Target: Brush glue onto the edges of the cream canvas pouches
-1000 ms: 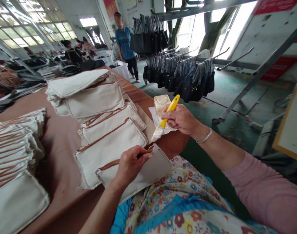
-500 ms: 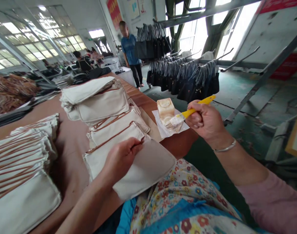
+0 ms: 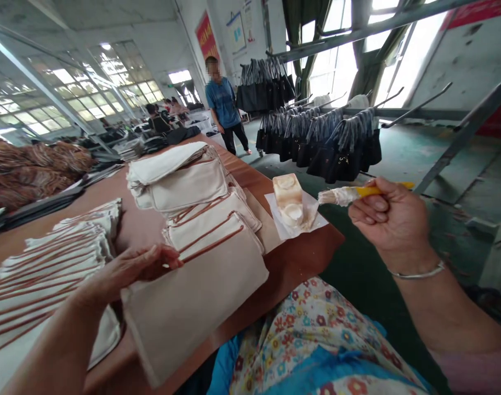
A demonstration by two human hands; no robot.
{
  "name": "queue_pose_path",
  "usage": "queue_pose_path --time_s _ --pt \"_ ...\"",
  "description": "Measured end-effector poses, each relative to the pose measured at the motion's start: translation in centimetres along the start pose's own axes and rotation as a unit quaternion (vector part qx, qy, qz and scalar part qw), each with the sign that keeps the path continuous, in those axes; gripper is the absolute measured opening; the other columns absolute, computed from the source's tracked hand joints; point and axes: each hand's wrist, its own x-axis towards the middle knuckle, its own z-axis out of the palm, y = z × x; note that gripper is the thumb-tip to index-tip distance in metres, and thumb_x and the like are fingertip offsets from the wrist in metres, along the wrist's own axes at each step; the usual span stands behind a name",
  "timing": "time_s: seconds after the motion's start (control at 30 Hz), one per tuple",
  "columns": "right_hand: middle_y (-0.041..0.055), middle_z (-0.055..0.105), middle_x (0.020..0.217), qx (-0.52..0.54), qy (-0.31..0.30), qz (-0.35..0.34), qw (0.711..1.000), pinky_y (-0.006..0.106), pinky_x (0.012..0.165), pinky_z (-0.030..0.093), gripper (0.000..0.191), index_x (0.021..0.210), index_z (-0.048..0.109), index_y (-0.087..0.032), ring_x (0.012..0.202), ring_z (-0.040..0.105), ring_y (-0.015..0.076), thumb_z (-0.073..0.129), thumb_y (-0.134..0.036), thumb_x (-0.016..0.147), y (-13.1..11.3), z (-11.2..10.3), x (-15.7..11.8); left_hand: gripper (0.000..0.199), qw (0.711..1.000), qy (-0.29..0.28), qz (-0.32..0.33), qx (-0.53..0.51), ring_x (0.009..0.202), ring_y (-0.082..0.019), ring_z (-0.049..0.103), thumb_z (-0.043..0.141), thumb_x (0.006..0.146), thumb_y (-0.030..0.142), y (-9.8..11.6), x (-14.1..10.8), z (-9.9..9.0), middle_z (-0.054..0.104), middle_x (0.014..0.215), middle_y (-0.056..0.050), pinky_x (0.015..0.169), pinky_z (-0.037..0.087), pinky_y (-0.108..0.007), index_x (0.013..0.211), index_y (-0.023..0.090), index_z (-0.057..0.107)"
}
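My left hand (image 3: 141, 266) is at the upper left edge of a cream bag panel (image 3: 197, 299), its fingertips closed on the brown-trimmed top edge. This panel lies askew over a stack of similar cream panels (image 3: 205, 233), its lower left part over the table's near edge. In my right hand (image 3: 388, 219) is a brush (image 3: 368, 191) with a yellow handle, its bristles coated in white paste and pointing left. Just left of the bristles, a whitish, paste-smeared plastic container (image 3: 287, 189) lies on a white sheet (image 3: 281, 229) at the table corner.
More cream panels (image 3: 40, 285) lie fanned out on the left of the brown table (image 3: 139, 230). Brown strap-like bundles (image 3: 36, 170) are piled beyond. Black bags (image 3: 328, 159) hang from a metal rack at right. A person (image 3: 223, 109) stands past the table's far end.
My left hand has moved left, and the top panel has shifted left with it. My right hand has drawn the brush away from the container, to the right. The view has shifted slightly.
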Motion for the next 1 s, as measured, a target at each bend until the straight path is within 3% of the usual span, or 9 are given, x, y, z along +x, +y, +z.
queue_pose_path --time_s 0.07,0.1,0.17,0.33,0.47,0.7,0.8,0.9,1.0 --pt "-0.0075 0.031 0.046 -0.015 0.011 0.020 1.000 0.023 0.038 0.021 0.012 0.073 0.066 -0.022 0.039 0.014 0.0082 0.068 -0.024 0.084 1.3 -0.8 -0.1 0.064 0.993 -0.098 -0.065 -0.008 0.095 -0.031 0.071 0.065 0.069 0.077 -4.0 0.7 0.4 0.078 0.100 -0.012 0.079 0.058 -0.041 0.093 0.020 0.078" --pt "-0.0076 0.031 0.046 -0.018 0.012 0.029 0.999 0.023 0.038 0.021 0.011 0.073 0.066 -0.021 0.039 0.015 0.0081 0.070 -0.024 0.083 2.1 -1.0 -0.1 0.061 0.991 -0.112 -0.076 0.014 0.096 -0.031 0.071 0.067 0.069 0.075 -5.5 1.2 1.0 0.078 0.100 -0.011 0.081 0.057 -0.040 0.094 0.020 0.077" --pt "-0.0080 0.032 0.046 -0.018 0.005 0.049 0.999 0.022 0.038 0.022 0.011 0.073 0.066 -0.020 0.038 0.017 0.0077 0.073 -0.025 0.080 3.6 -1.0 -0.2 0.057 0.991 -0.075 -0.046 0.102 0.091 -0.028 0.069 0.067 0.070 0.070 -7.1 2.4 3.0 0.078 0.095 -0.010 0.081 0.056 -0.038 0.094 0.019 0.076" --pt "-0.0085 0.032 0.045 -0.013 -0.015 0.085 0.996 0.021 0.036 0.023 0.012 0.074 0.064 -0.018 0.036 0.020 0.0066 0.073 -0.025 0.079 6.7 0.7 -0.6 0.039 0.962 0.007 0.117 0.248 0.094 -0.022 0.065 0.057 0.087 0.047 -5.1 5.2 11.0 0.072 0.105 -0.009 0.086 0.049 -0.032 0.110 0.018 0.070" --pt "-0.0087 0.034 0.044 -0.025 -0.031 0.086 0.995 0.019 0.035 0.024 0.012 0.076 0.063 -0.017 0.035 0.023 0.0060 0.071 -0.024 0.082 7.9 1.6 -1.0 0.022 0.946 0.039 0.123 0.299 0.092 -0.022 0.062 0.058 0.089 0.035 -3.4 6.5 15.6 0.069 0.099 -0.008 0.082 0.045 -0.031 0.099 0.020 0.071" --pt "-0.0086 0.038 0.044 -0.087 -0.024 0.052 0.995 0.019 0.035 0.027 0.017 0.075 0.058 -0.019 0.035 0.027 0.0064 0.072 -0.025 0.082 8.2 0.3 -0.5 0.021 0.948 0.030 0.114 0.295 0.091 -0.021 0.060 0.058 0.089 0.037 -3.8 6.4 17.1 0.066 0.097 -0.008 0.076 0.043 -0.029 0.083 0.020 0.069" --pt "-0.0089 0.041 0.046 -0.155 0.018 -0.033 0.987 0.020 0.035 0.025 0.017 0.080 0.059 -0.020 0.035 0.029 0.0073 0.073 -0.028 0.081 8.6 -0.4 1.1 0.025 0.941 -0.001 0.067 0.331 0.084 -0.022 0.062 0.054 0.090 0.040 -3.2 6.6 17.4 0.067 0.096 -0.008 0.067 0.039 -0.029 0.082 0.020 0.068" --pt "-0.0073 0.047 0.050 -0.300 0.042 -0.150 0.941 0.021 0.040 0.027 0.019 0.085 0.062 -0.019 0.040 0.036 0.0096 0.073 -0.034 0.083 9.2 -1.5 3.7 0.022 0.933 -0.024 0.044 0.356 0.078 -0.024 0.063 0.056 0.087 0.039 -2.4 7.0 17.5 0.069 0.088 -0.009 0.062 0.034 -0.030 0.080 0.021 0.066" --pt "-0.0031 0.055 0.056 -0.486 -0.019 -0.195 0.852 0.025 0.051 0.039 0.021 0.087 0.066 -0.018 0.051 0.049 0.0145 0.065 -0.039 0.087 10.1 -2.8 6.3 0.021 0.928 -0.016 0.050 0.368 0.076 -0.024 0.063 0.056 0.087 0.038 -1.5 6.7 17.3 0.070 0.085 -0.009 0.061 0.032 -0.030 0.078 0.021 0.065"
